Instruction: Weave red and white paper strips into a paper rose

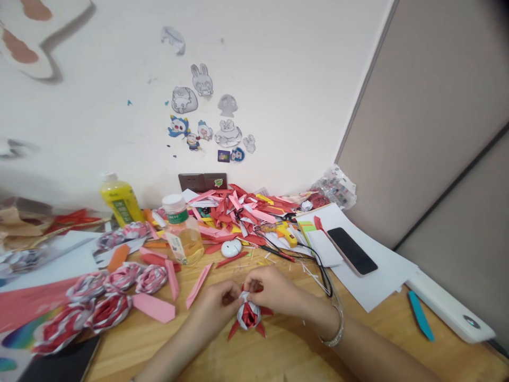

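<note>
A folded paper piece [249,315] in red and white, with pointed red tips sticking out, is held low over the wooden table near the front centre. My left hand [218,303] pinches its upper left side. From the upper right, my right hand [267,289] has its fingers closed on the top of the same piece, and a bracelet circles that wrist. Pink folded strips [154,307] lie to the left of my left hand, beside several coiled red, pink and white paper pieces [109,312].
A pile of paper strips [230,212] lies along the wall. Two bottles [183,233] [121,201] stand at the left. A yellow glue gun [284,233] with a black cable, a phone [352,251], a white device [449,307] and a blue strip [420,315] are on the right.
</note>
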